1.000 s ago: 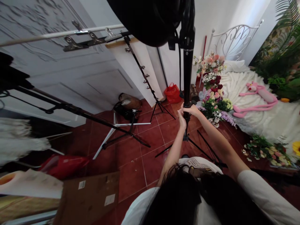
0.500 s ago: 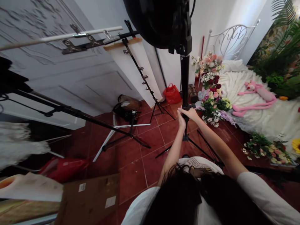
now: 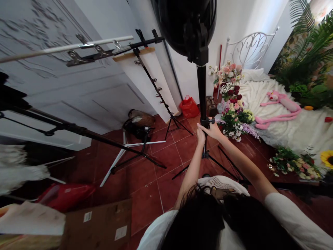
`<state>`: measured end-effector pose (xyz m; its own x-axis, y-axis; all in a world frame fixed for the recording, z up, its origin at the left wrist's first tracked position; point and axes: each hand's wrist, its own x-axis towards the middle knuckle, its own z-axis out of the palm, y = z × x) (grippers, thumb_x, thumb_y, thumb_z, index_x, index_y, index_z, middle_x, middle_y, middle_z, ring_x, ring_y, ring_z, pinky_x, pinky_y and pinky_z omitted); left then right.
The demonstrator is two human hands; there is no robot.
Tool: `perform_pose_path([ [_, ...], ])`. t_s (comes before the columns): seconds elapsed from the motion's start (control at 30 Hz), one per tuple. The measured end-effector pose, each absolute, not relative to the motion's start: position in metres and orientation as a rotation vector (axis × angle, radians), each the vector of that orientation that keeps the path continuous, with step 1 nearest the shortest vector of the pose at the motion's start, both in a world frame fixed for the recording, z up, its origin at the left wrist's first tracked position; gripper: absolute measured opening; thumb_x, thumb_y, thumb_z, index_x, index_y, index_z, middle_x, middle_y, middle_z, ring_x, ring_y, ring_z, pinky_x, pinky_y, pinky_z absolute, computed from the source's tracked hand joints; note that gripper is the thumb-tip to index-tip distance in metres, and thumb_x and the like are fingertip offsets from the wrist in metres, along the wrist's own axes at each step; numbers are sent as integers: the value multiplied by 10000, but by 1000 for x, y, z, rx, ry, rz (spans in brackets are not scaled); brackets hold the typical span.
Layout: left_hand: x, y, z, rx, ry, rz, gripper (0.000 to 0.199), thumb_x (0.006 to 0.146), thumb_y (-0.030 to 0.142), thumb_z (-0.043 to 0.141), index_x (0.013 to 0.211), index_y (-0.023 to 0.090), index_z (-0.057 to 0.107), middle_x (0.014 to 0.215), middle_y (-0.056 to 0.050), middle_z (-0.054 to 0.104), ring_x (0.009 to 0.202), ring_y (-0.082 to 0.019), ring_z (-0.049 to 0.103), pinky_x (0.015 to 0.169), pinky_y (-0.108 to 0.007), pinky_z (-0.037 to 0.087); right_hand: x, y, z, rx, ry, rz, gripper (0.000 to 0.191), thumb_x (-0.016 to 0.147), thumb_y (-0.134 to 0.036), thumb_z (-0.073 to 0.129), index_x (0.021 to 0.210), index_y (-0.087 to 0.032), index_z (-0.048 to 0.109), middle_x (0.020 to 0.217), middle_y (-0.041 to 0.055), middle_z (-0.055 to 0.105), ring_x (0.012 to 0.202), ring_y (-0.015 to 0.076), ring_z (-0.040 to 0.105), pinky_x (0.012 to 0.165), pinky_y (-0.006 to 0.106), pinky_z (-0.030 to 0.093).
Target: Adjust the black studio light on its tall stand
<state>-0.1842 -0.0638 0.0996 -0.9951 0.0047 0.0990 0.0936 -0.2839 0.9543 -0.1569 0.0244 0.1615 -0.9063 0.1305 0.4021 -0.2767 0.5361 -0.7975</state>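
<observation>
A black light stand (image 3: pixel 202 93) rises upright in front of me, with a large black lamp head (image 3: pixel 186 26) on top. My left hand (image 3: pixel 201 135) is wrapped round the pole just below its collar. On the right side of the same pole, my right hand (image 3: pixel 213 131) grips it, its fingers close under a black knob (image 3: pixel 212 120). Both hands touch the stand at the same height, and part of the fingers is hidden behind the pole and each other. The stand's legs spread on the red tiled floor (image 3: pixel 145 201) below.
At left are another black stand (image 3: pixel 99 137), a white roll (image 3: pixel 32 218) and a cardboard box (image 3: pixel 99 222). A backdrop stand (image 3: pixel 149 76) and red bag (image 3: pixel 189 107) stand ahead. Flowers (image 3: pixel 235 100) and a pink plush toy (image 3: pixel 286 102) lie right.
My right hand has shifted slightly down from the collar, and the knob above it now shows. The lamp head appears slightly lower and turned. The whole view has shifted a little.
</observation>
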Motion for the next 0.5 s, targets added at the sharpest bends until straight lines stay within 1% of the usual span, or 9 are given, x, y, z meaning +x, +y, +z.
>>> perform_pose_path([
  [0.1,-183,-62,106,29,-1965,-2433,768,830,860,301,683,193,651,658,-63,681,675,-190,665,710,-325,553,-139,44,146,172,-2406,1297,559,893,-690,529,1137,-201,645,1173,161,657,1165,324,573,1086,503,420],
  [0.17,-183,-59,109,108,-2039,-2427,804,838,862,225,617,187,604,564,-52,620,555,-171,611,608,-304,509,-125,55,137,136,-2384,1337,578,970,-660,381,1202,-191,627,1223,166,653,1196,305,577,1098,495,414],
  [0.2,-183,-58,111,141,-2060,-2420,815,843,857,191,599,188,588,544,-49,601,524,-164,594,582,-298,491,-118,59,134,115,-2369,1351,572,996,-634,327,1216,-197,623,1238,159,656,1208,294,581,1102,488,412],
  [0.27,-184,-55,112,179,-2072,-2410,824,857,838,147,588,189,576,538,-49,591,504,-158,581,571,-295,477,-105,65,130,96,-2358,1341,536,1025,-582,285,1226,-219,624,1269,136,662,1234,273,584,1116,471,403],
  [0.37,-185,-54,111,190,-2065,-2404,810,876,814,144,589,190,575,540,-46,589,500,-151,573,588,-293,481,-92,65,124,146,-2406,1256,480,1041,-513,293,1280,-245,610,1355,115,639,1304,256,558,1146,468,382],
  [0.5,-184,-54,109,167,-2045,-2408,784,901,784,167,593,187,573,567,-59,606,526,-153,589,626,-302,494,-90,59,112,222,-2491,1168,485,1043,-433,317,1442,-230,504,1502,124,529,1433,251,449,1194,492,330],
])
